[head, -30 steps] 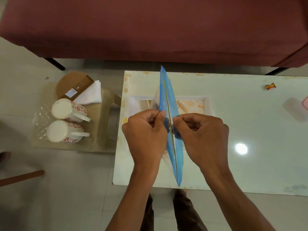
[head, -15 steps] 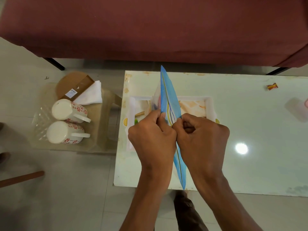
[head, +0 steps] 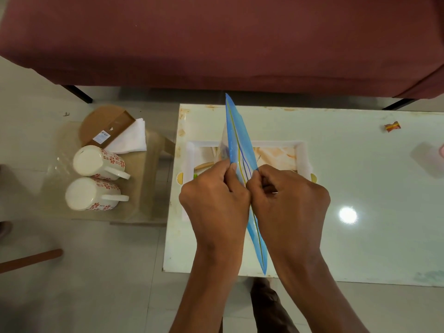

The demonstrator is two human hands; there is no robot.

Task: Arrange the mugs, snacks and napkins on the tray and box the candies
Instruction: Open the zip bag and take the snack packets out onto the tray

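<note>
— Fingers (head: 224, 170), both sets: closed in a pinch. Left hand (head: 213, 200) has one lip of the blue zip bag (head: 240, 145), right hand (head: 290, 203) the other lip, knuckles nearly touching.
— Bag's place?
— Held on edge directly above the tray (head: 301, 152), mouth upward. The seal stands slightly parted between the two pinches. Contents: cannot tell.
— Handling note for the opening?
— Judgement only: draw the lips straight apart, evenly, gripping close to the seal. Keep the bag over the tray so any spill lands inside it. A sharp tug could tear the film or scatter the snacks.
— Tray itself?
— White, rimmed, flat on the worktop (head: 360, 188), beneath both hands.
— Left of the tray?
— Low stool (head: 144, 188), off the worktop. Near mug (head: 91, 194) and far mug (head: 98, 161), floral, handles pointing toward the tray. Beyond them, white napkins (head: 131, 140) beside a brown holder (head: 105, 126). None loaded yet.
— Right of the tray?
— One wrapped candy (head: 392, 127), well apart, toward the far edge. Not yet boxed.
</note>
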